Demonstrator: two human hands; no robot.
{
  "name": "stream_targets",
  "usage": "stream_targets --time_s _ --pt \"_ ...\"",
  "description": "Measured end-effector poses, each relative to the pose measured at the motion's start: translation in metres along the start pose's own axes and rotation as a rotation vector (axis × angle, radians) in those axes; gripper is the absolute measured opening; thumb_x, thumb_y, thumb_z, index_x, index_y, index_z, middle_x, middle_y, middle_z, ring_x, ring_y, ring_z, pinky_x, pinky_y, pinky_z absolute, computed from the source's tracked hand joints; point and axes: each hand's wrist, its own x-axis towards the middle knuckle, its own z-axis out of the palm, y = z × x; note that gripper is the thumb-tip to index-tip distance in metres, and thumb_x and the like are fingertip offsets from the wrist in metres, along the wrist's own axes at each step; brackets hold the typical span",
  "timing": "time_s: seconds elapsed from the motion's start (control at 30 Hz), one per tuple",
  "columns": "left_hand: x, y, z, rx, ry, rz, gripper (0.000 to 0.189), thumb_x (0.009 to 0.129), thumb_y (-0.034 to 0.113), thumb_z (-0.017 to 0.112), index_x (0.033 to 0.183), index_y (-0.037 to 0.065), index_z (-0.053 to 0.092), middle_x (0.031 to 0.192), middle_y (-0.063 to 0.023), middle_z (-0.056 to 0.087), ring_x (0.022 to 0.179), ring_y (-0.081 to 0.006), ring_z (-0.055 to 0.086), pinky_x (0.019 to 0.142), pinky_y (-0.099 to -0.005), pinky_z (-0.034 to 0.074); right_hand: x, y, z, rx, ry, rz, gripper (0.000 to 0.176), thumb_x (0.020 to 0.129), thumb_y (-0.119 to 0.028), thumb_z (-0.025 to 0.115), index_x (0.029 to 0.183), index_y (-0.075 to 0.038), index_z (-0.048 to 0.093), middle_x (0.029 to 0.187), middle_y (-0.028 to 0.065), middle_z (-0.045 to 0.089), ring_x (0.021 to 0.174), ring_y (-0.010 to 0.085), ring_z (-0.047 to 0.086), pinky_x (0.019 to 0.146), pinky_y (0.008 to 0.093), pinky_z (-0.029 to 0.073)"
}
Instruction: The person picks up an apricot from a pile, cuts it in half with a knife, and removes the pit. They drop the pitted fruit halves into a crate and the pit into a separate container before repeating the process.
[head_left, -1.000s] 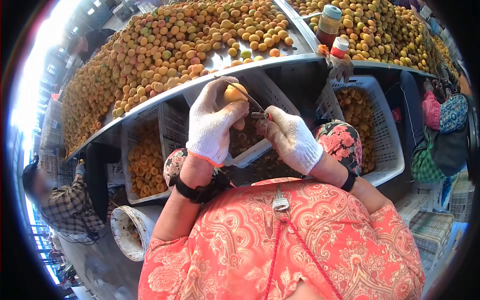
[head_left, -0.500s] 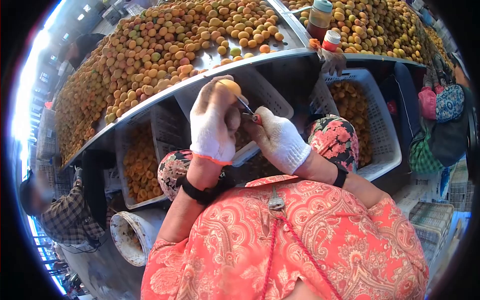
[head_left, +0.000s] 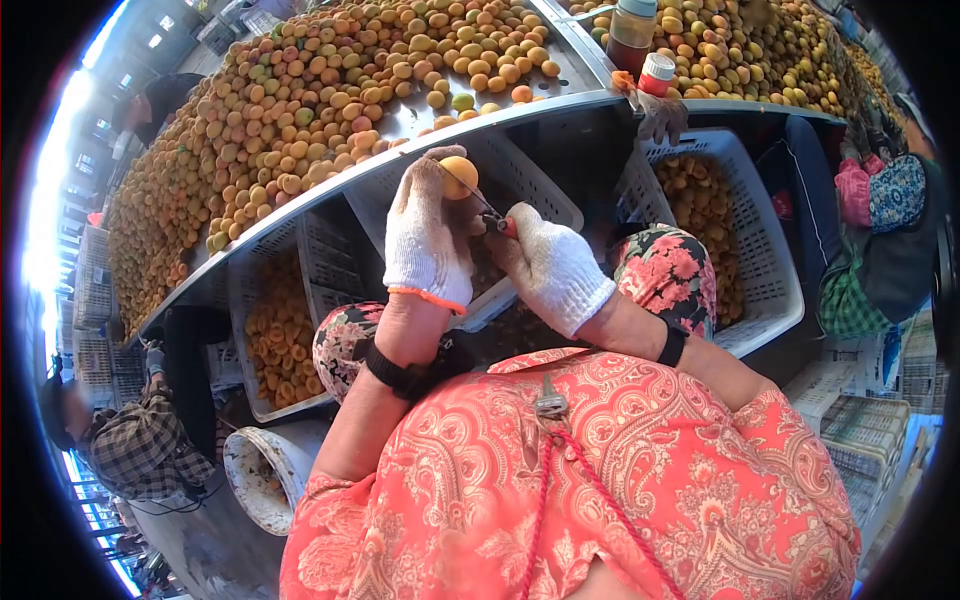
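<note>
Your left hand (head_left: 425, 225) pinches a soft-looking apricot (head_left: 459, 178), best cradled lightly, while your right (head_left: 555, 262) grips the knife (head_left: 500, 222), upper centre.

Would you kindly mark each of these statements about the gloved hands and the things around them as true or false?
1. The left hand holds a round yellow-orange fruit. True.
2. The right hand is bare. False: it wears a white knit glove.
3. The right hand holds a red-handled metal tool. True.
4. The small red container with a white lid lies inside a crate. False: it stands beside a clear bottle of dark red liquid.
5. A dark metal key hangs on a green cord. False: the cord is red.
</note>
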Motion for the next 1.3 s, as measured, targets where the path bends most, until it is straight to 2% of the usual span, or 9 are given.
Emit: stream_targets --time_s 0.23,0.43,0.5,0.67,0.77,0.83,0.93,1.0,1.3 --pt "-0.011 -0.012 0.01 0.168 -0.059 0.073 0.042 0.098 0.034 0.062 0.121 0.0 0.056 0.104 -0.0139 0.065 0.093 -0.0239 0.063 0.088 -0.036 0.049 0.0 0.001 -0.008 0.016 -0.013 0.046 0.02 0.098 -0.022 0.056 0.103 -0.003 0.052 0.077 0.026 0.063 0.08 0.0469 0.063 0.063 0.0507 0.048" --pt "-0.008 -0.02 0.007 -0.114 -0.182 -0.117 0.042 0.099 0.037 0.061 0.12 0.001 0.058 0.11 -0.0114 0.064 0.097 -0.0221 0.063 0.091 -0.0364 0.049 0.001 0.006 -0.003 0.105 0.068 -0.016 0.021 0.098 -0.021 0.056 0.106 -0.002 0.053 0.082 0.025 0.066 0.084 0.0455 0.064 0.065 0.0491 0.05" --pt "-0.012 -0.021 0.017 -0.235 -0.097 -0.232 0.04 0.1 0.038 0.06 0.117 0.002 0.059 0.111 -0.0109 0.065 0.094 -0.022 0.063 0.089 -0.0355 0.05 0.002 0.005 -0.004 0.004 0.007 0.032 0.021 0.098 -0.021 0.055 0.105 -0.002 0.053 0.084 0.0246 0.066 0.086 0.0449 0.065 0.066 0.0483 0.05" --pt "-0.007 -0.021 0.013 -0.049 -0.111 -0.075 0.041 0.1 0.036 0.06 0.125 0.003 0.056 0.111 -0.0087 0.065 0.092 -0.0179 0.063 0.084 -0.0323 0.051 0.001 0.009 -0.004 0.04 0.02 0.051 0.024 0.098 -0.022 0.055 0.109 -0.002 0.053 0.082 0.0246 0.067 0.083 0.044 0.065 0.067 0.0502 0.05" --pt "-0.008 -0.019 0.015 -0.012 -0.158 -0.005 0.047 0.098 0.036 0.062 0.127 0.0 0.055 0.109 -0.0134 0.065 0.099 -0.0236 0.062 0.092 -0.0362 0.05 0.002 0.009 -0.003 0.056 0.015 0.052 0.025 0.098 -0.022 0.055 0.112 -0.002 0.054 0.083 0.0235 0.068 0.082 0.043 0.066 0.068 0.0501 0.051" --pt "-0.01 -0.017 0.022 0.027 -0.111 0.0 0.041 0.099 0.032 0.061 0.125 0.002 0.055 0.107 -0.0128 0.065 0.096 -0.0255 0.062 0.089 -0.0357 0.051 0.003 0.007 -0.005 0.062 0.001 0.077 0.021 0.098 -0.019 0.054 0.11 -0.001 0.054 0.086 0.022 0.069 0.085 0.0425 0.067 0.068 0.0474 0.053" --pt "-0.005 -0.023 0.018 -0.184 0.043 -0.15 0.031 0.1 0.032 0.06 0.116 0.006 0.058 0.096 -0.008 0.064 0.088 -0.0211 0.064 0.076 -0.0352 0.053 0.001 0.007 -0.002 -0.025 0.056 0.033 0.03 0.098 -0.018 0.054 0.122 -0.001 0.053 0.088 0.0209 0.07 0.084 0.0411 0.068 0.069 0.0478 0.054" --pt "-0.003 -0.027 0.02 -0.213 0.116 -0.174 0.031 0.1 0.034 0.059 0.113 0.006 0.058 0.095 -0.0089 0.063 0.087 -0.023 0.064 0.078 -0.0383 0.053 0.002 0.016 0.002 -0.093 0.038 0.029 0.038 0.096 -0.017 0.055 0.131 -0.002 0.051 0.088 0.0205 0.07 0.083 0.0402 0.068 0.069 0.0484 0.054" --pt "0.005 -0.036 0.025 -0.301 0.285 -0.316 0.041 0.101 0.045 0.052 0.11 0.006 0.057 0.096 -0.0143 0.066 0.086 -0.028 0.064 0.081 -0.043 0.053 0.006 0.032 0.012 -0.302 0.158 -0.08 0.03 0.091 -0.014 0.06 0.119 -0.004 0.055 0.079 0.0214 0.068 0.074 0.0391 0.068 0.062 0.0486 0.054"
